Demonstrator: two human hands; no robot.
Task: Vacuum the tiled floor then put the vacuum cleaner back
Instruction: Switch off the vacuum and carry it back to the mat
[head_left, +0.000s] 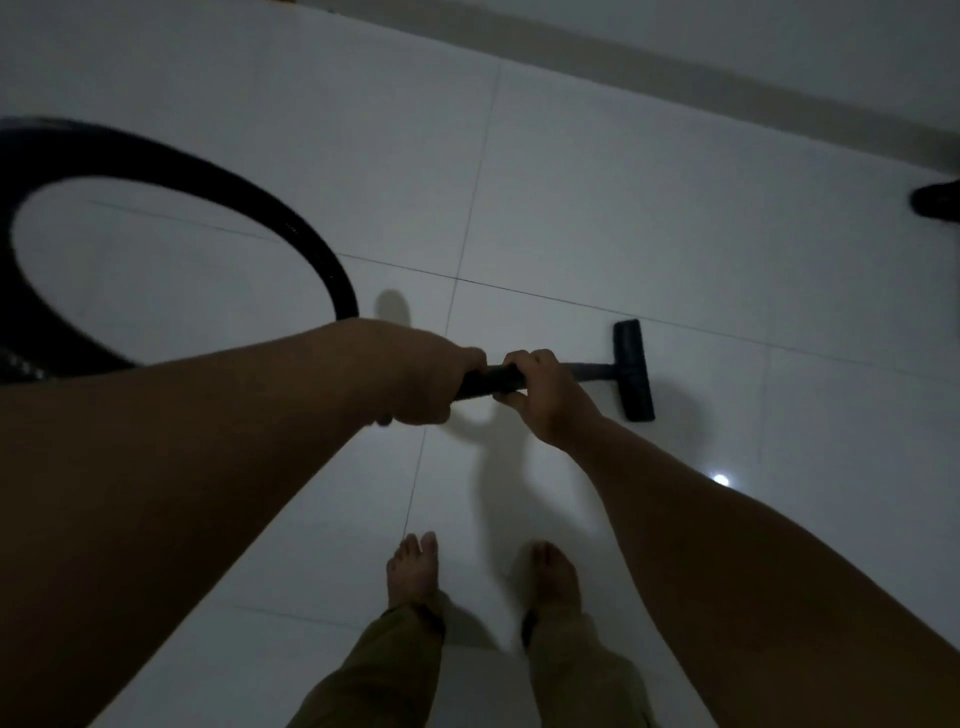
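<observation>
Both hands are gripping the dark vacuum tube (491, 378) near the middle of the view. The left hand (421, 374) is wrapping its curled fingers around the tube's near end, and the right hand (545, 392) is clasping it just beside, toward three o'clock, fingers over the top and thumb underneath. The tube is running on toward three o'clock to the flat brush head (634, 370), which is resting on the pale tiled floor (571, 182). The black hose (197, 176) is looping away toward nine and ten o'clock from behind the left hand. Two bare feet (415, 569) are standing at six o'clock. A dark object (937, 200), too cropped to identify, is sitting at two o'clock beside the skirting (727, 85).
</observation>
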